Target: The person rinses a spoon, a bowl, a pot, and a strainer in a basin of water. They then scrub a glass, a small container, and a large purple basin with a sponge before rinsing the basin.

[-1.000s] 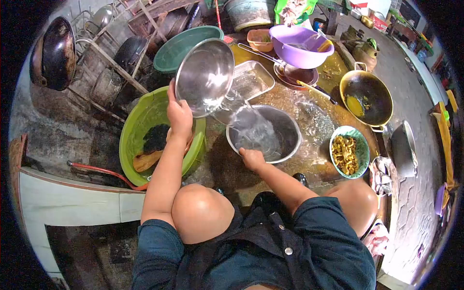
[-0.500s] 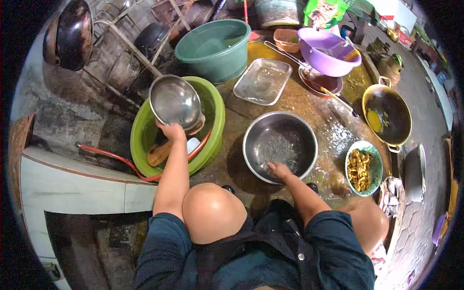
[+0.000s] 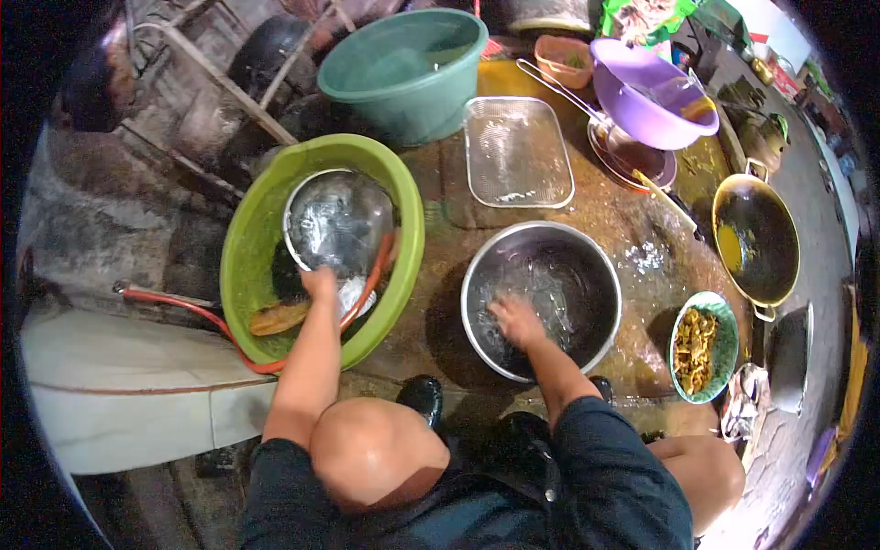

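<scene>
My left hand (image 3: 320,282) grips the rim of a metal bowl (image 3: 339,220), which is tilted down inside the green tub (image 3: 414,229). A red hose (image 3: 378,266) runs over the tub's edge beside the bowl, and a wooden piece (image 3: 278,319) lies in the tub. Inside a large steel basin (image 3: 587,344) holding some water, my right hand (image 3: 515,319) is at the water with its fingers apart, slightly blurred, and nothing shows in it.
A teal tub (image 3: 403,92) and a mesh tray (image 3: 518,154) are beyond the basin. To the right are a purple basin (image 3: 642,105), a wok (image 3: 756,238) and a green bowl (image 3: 730,353) of yellow-brown food. A cloth (image 3: 744,403) lies nearby.
The metal bowl in my left hand has gone lower into the green tub. My right hand has shifted left and farther into the basin, and its fingers have spread. The camera view has shifted.
</scene>
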A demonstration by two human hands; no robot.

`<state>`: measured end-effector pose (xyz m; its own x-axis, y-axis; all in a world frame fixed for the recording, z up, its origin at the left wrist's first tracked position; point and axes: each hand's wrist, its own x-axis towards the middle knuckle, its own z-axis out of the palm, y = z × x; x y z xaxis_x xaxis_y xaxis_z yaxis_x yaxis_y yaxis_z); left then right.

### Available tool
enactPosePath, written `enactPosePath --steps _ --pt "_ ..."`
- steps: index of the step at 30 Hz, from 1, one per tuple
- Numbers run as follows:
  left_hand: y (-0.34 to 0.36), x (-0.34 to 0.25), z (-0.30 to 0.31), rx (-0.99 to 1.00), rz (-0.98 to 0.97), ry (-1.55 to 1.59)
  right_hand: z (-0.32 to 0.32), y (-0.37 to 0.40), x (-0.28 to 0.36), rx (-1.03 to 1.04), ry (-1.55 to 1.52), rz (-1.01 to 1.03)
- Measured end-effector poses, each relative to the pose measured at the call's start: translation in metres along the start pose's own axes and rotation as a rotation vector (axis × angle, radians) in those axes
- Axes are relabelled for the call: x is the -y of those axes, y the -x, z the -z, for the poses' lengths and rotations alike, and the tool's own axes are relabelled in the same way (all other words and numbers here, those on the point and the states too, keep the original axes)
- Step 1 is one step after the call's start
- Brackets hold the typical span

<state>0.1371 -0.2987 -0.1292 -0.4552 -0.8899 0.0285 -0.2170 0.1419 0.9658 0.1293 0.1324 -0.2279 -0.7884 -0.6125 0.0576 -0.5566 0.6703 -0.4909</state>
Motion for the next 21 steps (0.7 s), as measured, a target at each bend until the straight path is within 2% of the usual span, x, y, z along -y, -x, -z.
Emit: enactPosePath --steps 1,2,3,4,5,6,7,8,9,10,11,13,15,16,17,19,20,21 --pt "-0.009 0.016 0.003 0.053 0.089 0.108 0.026 -0.011 -0.001 0.130 0.070 -0.098" --pt "0.018 -0.024 0.003 0.079 0.244 0.224 0.036 -0.014 -0.014 0.008 -0.128 -0.474" --pt "0.013 -0.027 0.005 0.118 0.242 0.200 0.040 -0.014 -0.025 -0.121 -0.328 -0.845" --pt "0.016 -0.027 0.002 0.099 0.339 0.189 0.029 -0.015 -0.031 -0.120 -0.328 -0.850" --pt "0.019 -0.028 0.002 0.079 0.436 0.179 0.012 -0.014 -0.039 -0.203 -0.007 -0.835" --pt "0.020 -0.033 0.003 0.080 0.442 0.177 -0.005 -0.011 -0.045 -0.280 0.316 -0.804" --pt "0.022 -0.036 0.003 0.085 0.400 0.204 -0.022 -0.012 -0.040 -0.297 0.132 -0.702" --pt "0.024 -0.034 0.001 0.090 0.358 0.235 -0.061 -0.017 -0.049 -0.235 0.267 -0.509" --pt "0.012 -0.013 0.003 0.094 0.364 0.239 0.015 -0.032 0.020 0.065 0.087 -0.528" --pt "-0.010 0.022 0.008 0.053 0.334 0.168 -0.035 -0.035 -0.001 0.019 0.155 -0.200" --pt "-0.006 0.016 0.008 0.047 0.335 0.148 -0.066 -0.043 -0.015 -0.120 0.041 -0.071" --pt "0.001 0.001 0.007 0.034 0.340 0.108 -0.012 -0.059 -0.014 -0.101 0.253 0.011" --pt "0.023 -0.034 0.005 0.099 0.444 0.084 0.013 -0.067 -0.050 -0.170 0.414 -0.097" --pt "0.008 -0.009 0.008 0.086 0.390 0.094 0.034 -0.068 -0.073 -0.016 0.424 -0.257" --pt "0.012 -0.018 0.008 0.130 0.413 0.066 0.054 -0.061 -0.093 0.135 0.430 -0.415" --pt "-0.041 0.064 0.015 0.058 0.216 -0.191 0.051 -0.010 -0.134 0.023 0.447 -0.224" --pt "-0.028 0.052 0.009 0.066 0.225 -0.184 0.047 0.006 -0.129 0.144 0.376 -0.425" --pt "-0.007 0.024 0.002 0.078 0.200 -0.012 0.042 0.023 -0.119 0.267 0.301 -0.625"
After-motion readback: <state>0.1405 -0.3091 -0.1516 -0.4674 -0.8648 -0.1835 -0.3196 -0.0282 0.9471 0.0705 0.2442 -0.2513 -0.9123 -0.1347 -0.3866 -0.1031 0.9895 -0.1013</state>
